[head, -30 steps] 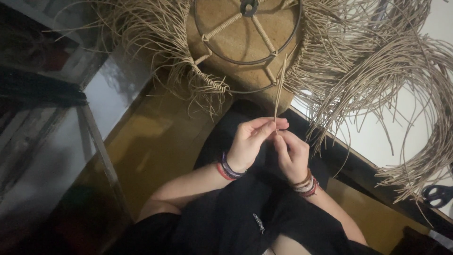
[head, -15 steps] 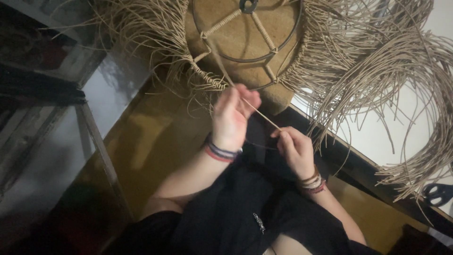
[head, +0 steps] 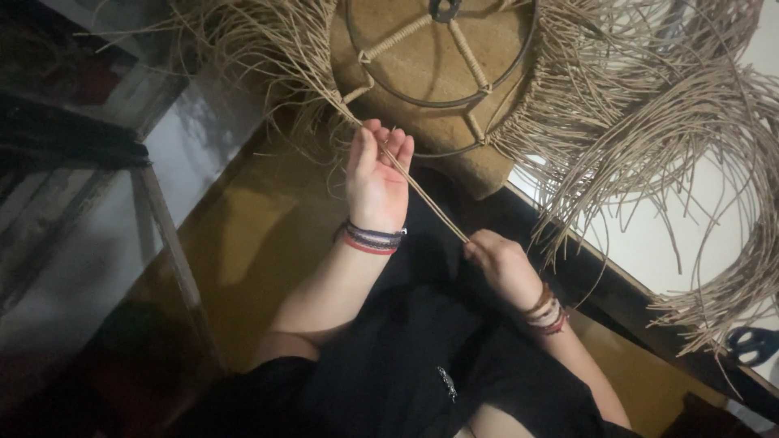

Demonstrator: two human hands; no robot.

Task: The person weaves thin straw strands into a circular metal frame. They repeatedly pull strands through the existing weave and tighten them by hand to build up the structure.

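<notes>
Desk [head: 649, 243]: white top, dark front edge.
On it: wire-framed woven piece [head: 438, 73], loose straw strands [head: 690, 138], scissors [head: 751, 345] at the right edge.

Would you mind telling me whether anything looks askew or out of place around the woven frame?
Nothing looks damaged. The left hand and right hand pull one tan fibre strand taut from the round wire frame; loose tan strands hang unwoven all around it.

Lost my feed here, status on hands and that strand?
Left hand open, fingers against the taut strand. Right hand pinching its lower end. Strand runs up to the woven frame. Loose fringe hangs alongside.
</notes>
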